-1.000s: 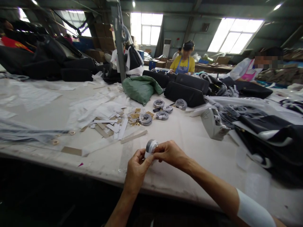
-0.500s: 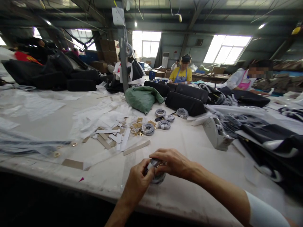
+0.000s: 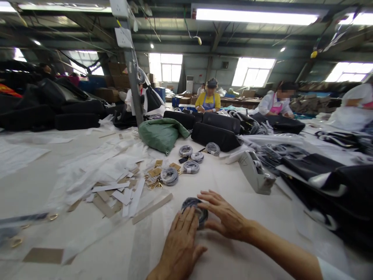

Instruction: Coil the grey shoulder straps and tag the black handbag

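A coiled grey strap roll (image 3: pixel 193 205) lies flat on the white table (image 3: pixel 37 182) close in front of me. My left hand (image 3: pixel 180 245) rests palm down with its fingers stretched out, the fingertips on the near edge of the roll. My right hand (image 3: pixel 225 218) lies beside the roll on the right, fingers spread and touching its rim. Neither hand grips anything.
Several more grey rolls (image 3: pixel 190 166) and brown tags (image 3: pixel 155 172) lie farther back, beside white paper strips (image 3: pixel 116 190). A green sack (image 3: pixel 159 133), black bags (image 3: pixel 215 136) and a white holder (image 3: pixel 256 175) stand beyond. Other people (image 3: pixel 207 100) work at the far side.
The roll was held up between both hands, then brought down onto the table. Both hands have opened and now lie flat against it. The view has tilted upward.
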`<state>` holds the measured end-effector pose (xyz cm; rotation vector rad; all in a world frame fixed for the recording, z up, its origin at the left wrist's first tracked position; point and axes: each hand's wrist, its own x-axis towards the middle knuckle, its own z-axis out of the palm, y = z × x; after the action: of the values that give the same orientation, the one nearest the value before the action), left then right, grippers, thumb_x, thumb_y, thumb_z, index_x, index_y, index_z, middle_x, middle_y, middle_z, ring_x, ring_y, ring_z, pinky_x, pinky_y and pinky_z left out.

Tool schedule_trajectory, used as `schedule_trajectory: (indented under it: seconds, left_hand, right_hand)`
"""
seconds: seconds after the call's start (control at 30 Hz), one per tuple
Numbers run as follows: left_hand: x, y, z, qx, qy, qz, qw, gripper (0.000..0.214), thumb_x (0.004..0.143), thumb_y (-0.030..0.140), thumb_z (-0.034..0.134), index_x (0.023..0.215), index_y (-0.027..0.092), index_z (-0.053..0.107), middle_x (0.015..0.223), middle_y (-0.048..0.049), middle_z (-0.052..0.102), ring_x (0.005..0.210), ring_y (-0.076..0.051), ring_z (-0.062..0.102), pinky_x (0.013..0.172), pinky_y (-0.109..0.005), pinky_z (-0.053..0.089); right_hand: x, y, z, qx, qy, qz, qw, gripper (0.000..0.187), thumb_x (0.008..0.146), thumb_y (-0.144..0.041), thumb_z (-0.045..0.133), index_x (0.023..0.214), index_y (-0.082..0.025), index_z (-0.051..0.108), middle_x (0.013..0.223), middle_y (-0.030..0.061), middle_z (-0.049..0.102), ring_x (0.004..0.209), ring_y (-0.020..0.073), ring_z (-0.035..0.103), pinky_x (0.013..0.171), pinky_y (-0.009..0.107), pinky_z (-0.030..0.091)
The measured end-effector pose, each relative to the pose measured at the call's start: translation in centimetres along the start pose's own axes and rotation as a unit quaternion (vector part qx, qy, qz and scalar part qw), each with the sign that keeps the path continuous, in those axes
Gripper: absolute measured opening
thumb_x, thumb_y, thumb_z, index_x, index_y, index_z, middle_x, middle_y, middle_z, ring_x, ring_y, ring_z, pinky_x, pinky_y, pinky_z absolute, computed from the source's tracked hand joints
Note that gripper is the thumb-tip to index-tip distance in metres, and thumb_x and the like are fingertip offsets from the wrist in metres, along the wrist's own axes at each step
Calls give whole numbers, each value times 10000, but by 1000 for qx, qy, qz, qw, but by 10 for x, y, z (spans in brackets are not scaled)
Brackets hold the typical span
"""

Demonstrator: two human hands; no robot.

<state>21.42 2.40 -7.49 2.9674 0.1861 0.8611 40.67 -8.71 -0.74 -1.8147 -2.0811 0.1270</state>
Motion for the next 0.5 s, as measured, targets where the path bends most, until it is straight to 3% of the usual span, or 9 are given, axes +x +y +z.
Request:
schedule_trajectory:
  seconds: [0.1, 0.17, 0.27, 0.33, 0.4, 0.5]
  left_hand:
    - [21, -17, -20, -24, -12, -37, 999, 436, 861, 342, 621, 1257, 175, 547, 1440, -165, 493, 1319, -322, 468, 1047, -527, 437]
    - [45, -34, -38, -58, -45, -103, 992, 238, 885, 270, 566, 1096, 173, 621, 1341, -159, 576, 1263, -322, 515, 1023, -531, 442]
    - [71, -51, -55, -162, -154, -178, 958, 145, 898, 204, 503, 816, 189, 622, 1007, -83, 688, 960, -225, 649, 868, -372, 518]
    - [76, -52, -53, -232, -215, -154, 936, 137, 866, 175, 530, 747, 197, 594, 1004, -48, 678, 913, -183, 641, 831, -298, 501]
    - [74, -48, -43, -271, -231, -126, 926, 86, 819, 155, 569, 745, 197, 577, 1095, -44, 665, 989, -187, 619, 868, -284, 469]
    - [73, -43, -26, -324, -213, -195, 901, 76, 800, 172, 583, 760, 200, 524, 971, -29, 689, 864, -166, 628, 765, -253, 468]
  right_hand:
    - [36, 20, -15, 0, 85, 56, 995, 449, 987, -349, 439, 1411, -203, 449, 1489, 123, 441, 1417, 238, 324, 1172, 484, 262]
    - [73, 41, -16, -18, 119, 82, 989, 497, 980, -351, 448, 1446, -184, 404, 1516, 129, 400, 1435, 254, 286, 1177, 504, 237]
    - [119, 75, 0, -40, 95, 112, 988, 565, 948, -354, 505, 1455, -133, 390, 1525, 155, 374, 1444, 283, 260, 1174, 516, 228]
    - [134, 94, 18, -53, 46, 111, 991, 597, 915, -342, 561, 1442, -110, 405, 1515, 172, 385, 1432, 303, 283, 1172, 528, 217]
    - [138, 110, 33, -65, 19, 95, 993, 594, 886, -313, 606, 1419, -114, 438, 1496, 173, 416, 1406, 308, 332, 1164, 525, 226]
    - [131, 123, 42, -76, 35, 62, 995, 480, 871, -249, 631, 1332, -153, 536, 1386, 147, 551, 1282, 285, 480, 1087, 459, 347]
